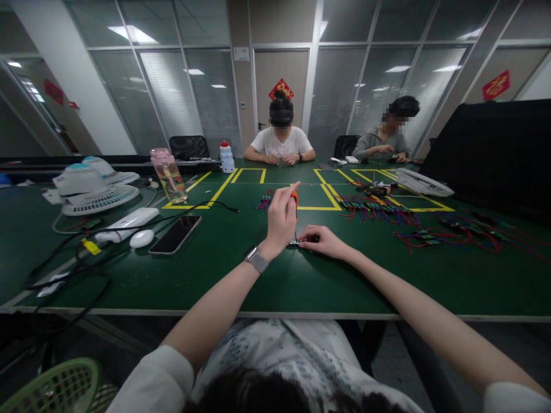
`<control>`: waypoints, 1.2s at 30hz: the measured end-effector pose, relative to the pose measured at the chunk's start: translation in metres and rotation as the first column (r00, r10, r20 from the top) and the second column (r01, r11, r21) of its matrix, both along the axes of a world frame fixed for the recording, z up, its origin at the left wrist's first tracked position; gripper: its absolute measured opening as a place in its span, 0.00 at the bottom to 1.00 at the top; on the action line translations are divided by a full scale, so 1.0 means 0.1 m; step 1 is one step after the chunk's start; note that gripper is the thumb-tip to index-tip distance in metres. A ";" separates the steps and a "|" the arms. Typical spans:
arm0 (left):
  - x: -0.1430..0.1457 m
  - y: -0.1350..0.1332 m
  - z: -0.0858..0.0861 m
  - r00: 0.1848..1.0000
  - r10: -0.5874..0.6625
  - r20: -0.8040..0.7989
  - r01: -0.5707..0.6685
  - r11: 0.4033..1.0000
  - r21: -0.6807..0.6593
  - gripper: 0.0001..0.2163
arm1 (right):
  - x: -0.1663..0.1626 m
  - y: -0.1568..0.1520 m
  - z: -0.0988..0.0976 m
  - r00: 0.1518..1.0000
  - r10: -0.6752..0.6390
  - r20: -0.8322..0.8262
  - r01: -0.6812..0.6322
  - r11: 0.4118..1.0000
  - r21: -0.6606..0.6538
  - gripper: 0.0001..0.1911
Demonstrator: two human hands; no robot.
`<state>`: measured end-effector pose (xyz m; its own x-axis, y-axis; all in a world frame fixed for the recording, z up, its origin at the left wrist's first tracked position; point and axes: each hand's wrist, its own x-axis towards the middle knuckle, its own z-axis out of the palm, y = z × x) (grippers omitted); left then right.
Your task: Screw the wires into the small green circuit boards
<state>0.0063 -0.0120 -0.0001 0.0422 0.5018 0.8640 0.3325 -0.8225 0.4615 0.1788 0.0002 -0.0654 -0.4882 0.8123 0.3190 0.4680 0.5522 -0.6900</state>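
Observation:
My left hand point(282, 221) is closed round the orange handle of a screwdriver point(295, 198), held upright. Its dark shaft runs down to a small green circuit board point(293, 244) lying on the table. Whether the tip touches the board is too small to tell. My right hand point(322, 241) pinches the right end of the same board between thumb and fingers, low against the table top. Behind my left hand lies a small bundle of red and blue wires point(264, 199), partly hidden by it.
To the right lie several wired circuit boards point(379, 207) and more red-wired boards point(456, 229), beside a dark monitor point(495, 155). On the left are a phone point(176, 235), a white mouse point(142, 238), black cables point(81, 258), fans point(99, 186) and a bottle point(170, 175). Two people sit opposite.

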 end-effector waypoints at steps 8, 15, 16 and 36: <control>0.02 0.01 0.01 0.996 0.082 0.019 -0.082 0.997 -0.003 0.11 | 0.00 0.00 -0.01 1.000 -0.007 0.003 0.007 1.000 -0.009 0.15; 0.01 0.04 -0.01 0.999 0.033 0.021 -0.032 0.999 -0.036 0.15 | -0.01 -0.02 0.00 0.999 -0.014 0.030 0.014 1.000 0.021 0.15; 0.01 0.05 -0.02 0.999 0.008 0.033 -0.007 0.999 -0.038 0.16 | -0.01 -0.02 0.00 0.999 -0.018 0.034 0.017 1.000 0.027 0.15; 0.01 0.01 -0.01 0.996 -0.018 0.083 0.018 1.000 -0.007 0.13 | 0.00 -0.02 -0.02 0.998 -0.029 0.049 0.027 0.999 0.045 0.15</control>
